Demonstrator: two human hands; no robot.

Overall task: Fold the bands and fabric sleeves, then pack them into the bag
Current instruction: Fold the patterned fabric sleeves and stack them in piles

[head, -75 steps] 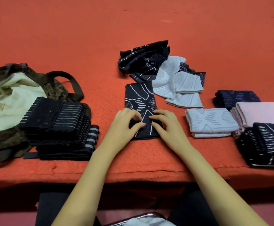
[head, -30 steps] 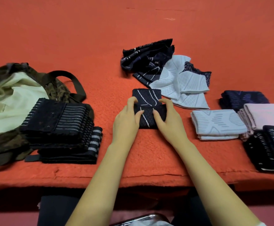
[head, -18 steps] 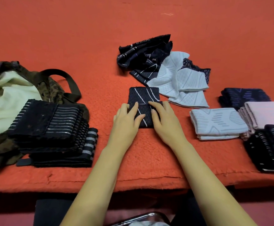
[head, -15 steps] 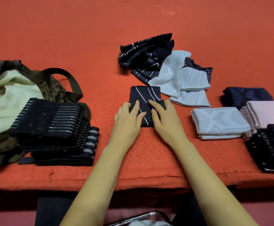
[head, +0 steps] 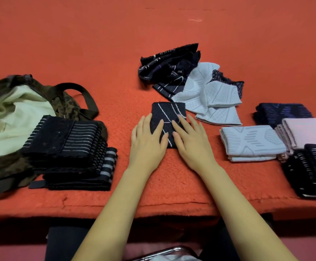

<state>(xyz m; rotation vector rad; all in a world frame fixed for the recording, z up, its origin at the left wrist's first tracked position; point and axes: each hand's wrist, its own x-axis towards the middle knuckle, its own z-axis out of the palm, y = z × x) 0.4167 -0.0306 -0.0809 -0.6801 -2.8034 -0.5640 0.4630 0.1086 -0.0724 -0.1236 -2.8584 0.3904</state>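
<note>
Left hand (head: 147, 142) and right hand (head: 193, 144) lie flat, side by side, on the near half of a folded dark sleeve (head: 167, 113). The fingers (head: 147, 125) are straight and slightly apart, pressing it onto the red surface (head: 162, 185).

Left: stack of black striped bands (head: 68, 147), touching the open camouflage bag (head: 12, 113).

Right: folded white sleeve (head: 251, 142), beside a pink folded stack (head: 307, 130) and a dark patterned stack (head: 311, 170).

Farther back: loose heap of unfolded sleeves (head: 189, 80).
</note>
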